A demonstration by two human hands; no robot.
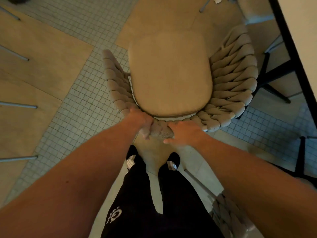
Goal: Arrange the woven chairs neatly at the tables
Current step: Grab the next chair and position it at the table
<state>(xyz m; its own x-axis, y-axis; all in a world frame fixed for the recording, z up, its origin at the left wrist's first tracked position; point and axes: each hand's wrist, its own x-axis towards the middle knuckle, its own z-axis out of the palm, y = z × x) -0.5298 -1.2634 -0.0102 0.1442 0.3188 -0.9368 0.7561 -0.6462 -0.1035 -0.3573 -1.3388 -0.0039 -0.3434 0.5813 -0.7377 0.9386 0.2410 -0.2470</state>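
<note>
At 6 o'clock we see our own dark trousers (137,203) and two dark shoes (173,160) on pale floor (171,194). At 5 o'clock a second woven chair (226,213) shows only part of its back and one metal leg.

Just beyond the shoes, both hands sit on the back rim of the woven chair (236,74). Our left hand (142,121) curls over the rim at 11 o'clock of the shoes, fingers wrapped down the outside, thumb side blurred. Our right hand (183,133) lies on the rim just beside it, fingers bent over the edge; how tightly, we cannot tell.

The chair's tan seat cushion (169,74) fills the centre, pointing to 12 o'clock. The chair stands on small grey tiles and wood panels.

At 2 o'clock the desk (300,31) edge, with dark legs below, is near the chair's right arm, not touching. At 9 o'clock, thin metal legs (18,106) enter from the left edge.
</note>
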